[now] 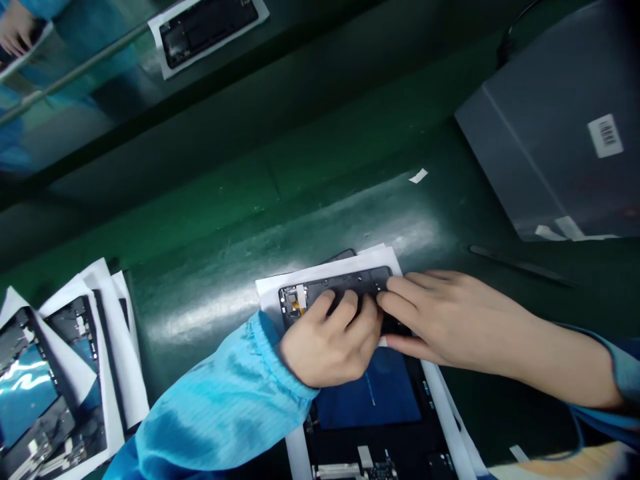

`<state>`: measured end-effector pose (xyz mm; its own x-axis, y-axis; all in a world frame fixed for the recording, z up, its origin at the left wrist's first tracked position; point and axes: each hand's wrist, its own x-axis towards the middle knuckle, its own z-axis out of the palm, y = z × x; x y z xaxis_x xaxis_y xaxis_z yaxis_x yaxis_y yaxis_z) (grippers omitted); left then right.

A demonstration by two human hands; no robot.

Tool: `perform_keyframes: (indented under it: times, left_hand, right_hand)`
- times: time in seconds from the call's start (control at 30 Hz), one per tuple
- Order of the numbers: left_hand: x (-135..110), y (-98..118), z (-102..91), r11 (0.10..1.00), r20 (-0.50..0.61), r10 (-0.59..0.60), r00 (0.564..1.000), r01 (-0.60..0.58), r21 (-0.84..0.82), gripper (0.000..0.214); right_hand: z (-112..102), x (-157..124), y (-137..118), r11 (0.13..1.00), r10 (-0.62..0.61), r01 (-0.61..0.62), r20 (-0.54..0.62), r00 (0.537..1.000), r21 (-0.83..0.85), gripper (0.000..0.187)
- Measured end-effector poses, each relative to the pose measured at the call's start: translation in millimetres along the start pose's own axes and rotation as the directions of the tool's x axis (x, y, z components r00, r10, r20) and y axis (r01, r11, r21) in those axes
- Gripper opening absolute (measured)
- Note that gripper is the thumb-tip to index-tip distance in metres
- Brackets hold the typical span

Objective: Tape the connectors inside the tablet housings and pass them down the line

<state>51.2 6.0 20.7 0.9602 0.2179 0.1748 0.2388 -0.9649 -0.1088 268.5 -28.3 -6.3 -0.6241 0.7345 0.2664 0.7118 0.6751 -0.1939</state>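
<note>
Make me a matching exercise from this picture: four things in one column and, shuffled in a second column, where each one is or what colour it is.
Things:
1. Phone frame
2. Barcode label
3. Left sleeve
4. Stacked frames

Places or colours:
A. On the gray package
B. Light blue
C. At the left of the view
D. On white paper

Pairs: 1-D, 2-A, 3-B, 4-C

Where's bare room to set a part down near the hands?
Bare green mat lies between the white-backed frame and the grey package. Crowded: stacked frames at lower left, and the panel by the left hand and right hand.
</note>
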Motion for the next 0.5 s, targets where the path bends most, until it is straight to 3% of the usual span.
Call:
perform_keyframes:
  times: [0.5]
  left_hand:
    - [-1.9, 2.4, 0.9, 0.999, -0.005, -0.023, 1.0, 0.023, 0.024, 0.033]
  right_hand:
    - [9.6, -21.3, -6.0, 0.999, -0.029, 0.025, -0.204, 0.979, -0.024, 0.026]
